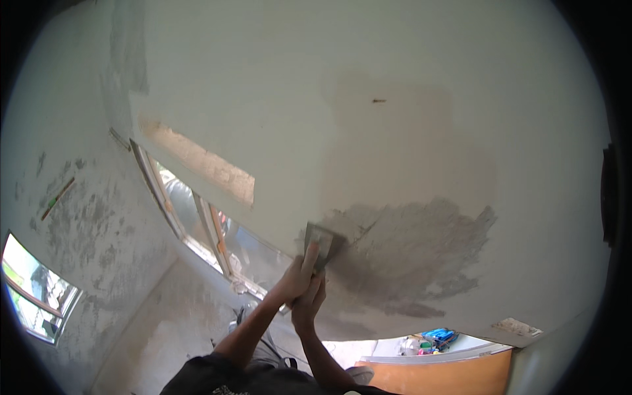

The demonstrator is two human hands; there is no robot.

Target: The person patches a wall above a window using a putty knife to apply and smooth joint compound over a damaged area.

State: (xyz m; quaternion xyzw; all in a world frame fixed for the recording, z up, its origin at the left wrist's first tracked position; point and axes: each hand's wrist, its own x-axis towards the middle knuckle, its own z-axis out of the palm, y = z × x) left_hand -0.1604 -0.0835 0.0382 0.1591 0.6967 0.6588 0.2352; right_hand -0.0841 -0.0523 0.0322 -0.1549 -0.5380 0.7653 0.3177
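Note:
Both my hands are together on a putty knife (324, 238) with a broad grey blade. My left hand (297, 276) is the upper one, its fingers lying along the blade. Just below it, my right hand (308, 304) is closed round the tool's lower end; the handle is hidden by the fingers. The blade lies at or very close to a pale plastered surface (276, 79). Right beside it spreads a rough grey patch of plaster (415, 250), uneven at its edges.
A window (207, 227) runs along the left, below a strip of bare, rough material (204, 161). Farther left is a second window (39, 289). An orange panel (441, 372) stands at lower right, with a blue item (440, 336) behind it. A small nail-like piece (378, 101) marks the surface above.

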